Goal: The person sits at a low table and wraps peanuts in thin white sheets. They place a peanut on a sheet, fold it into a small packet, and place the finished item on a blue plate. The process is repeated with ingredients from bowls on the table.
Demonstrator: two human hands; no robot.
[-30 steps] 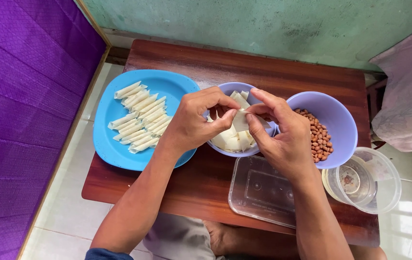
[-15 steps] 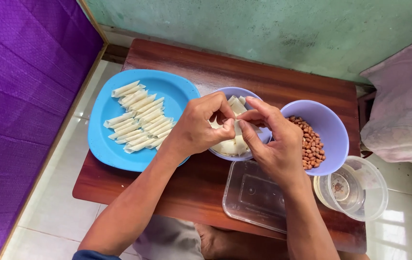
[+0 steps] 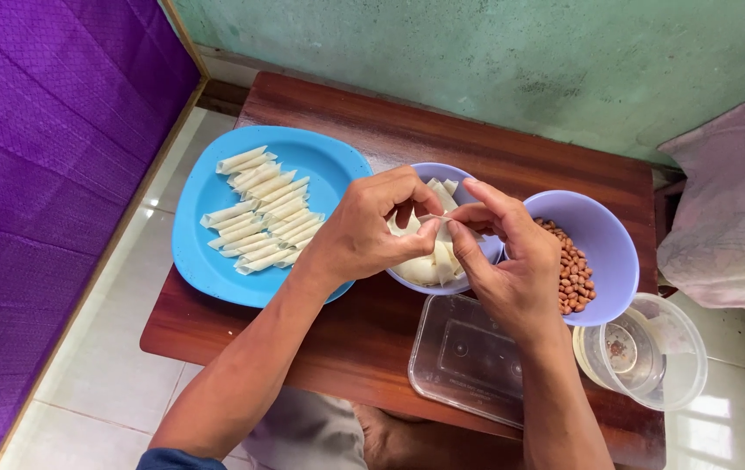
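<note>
Left hand (image 3: 364, 233) and right hand (image 3: 511, 261) both pinch one pale wrapper (image 3: 438, 219), above the wrapper bowl (image 3: 484, 252). Rolled pieces (image 3: 263, 211) fill the blue plate (image 3: 207, 261).

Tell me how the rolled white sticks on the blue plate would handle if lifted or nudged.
The rolled sticks look thin and hollow, so probably light and easily crushed. Their round shape suggests they would roll if nudged, though the raised rim of the blue plate should catch them. They lie packed side by side, so pushing one likely shifts its neighbours.

1 head view, looking steeply down, close over small wooden table (image 3: 372, 348); no second view.
</note>
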